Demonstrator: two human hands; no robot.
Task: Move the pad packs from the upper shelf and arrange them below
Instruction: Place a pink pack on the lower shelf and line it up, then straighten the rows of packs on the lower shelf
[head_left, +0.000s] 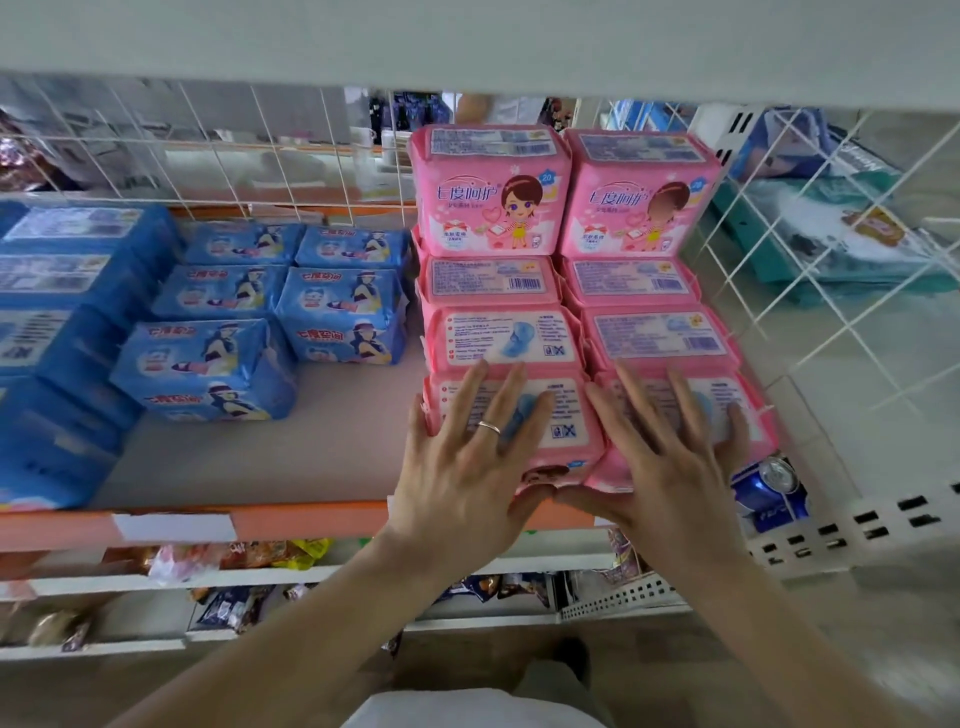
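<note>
Head view: left hand (467, 457) and right hand (670, 457) press flat, fingers spread, on near pink packs (569, 413), apparently squaring their rows.

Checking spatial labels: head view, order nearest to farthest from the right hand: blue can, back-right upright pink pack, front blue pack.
1. Blue can, just right of the right hand.
2. Upright pink pack, behind, at the back.
3. Front blue pack, far left.

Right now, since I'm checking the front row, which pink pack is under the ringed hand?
The front pink pack of the left column: the left hand, ringed, lies flat on it. The right hand covers the front pack beside it.
</note>
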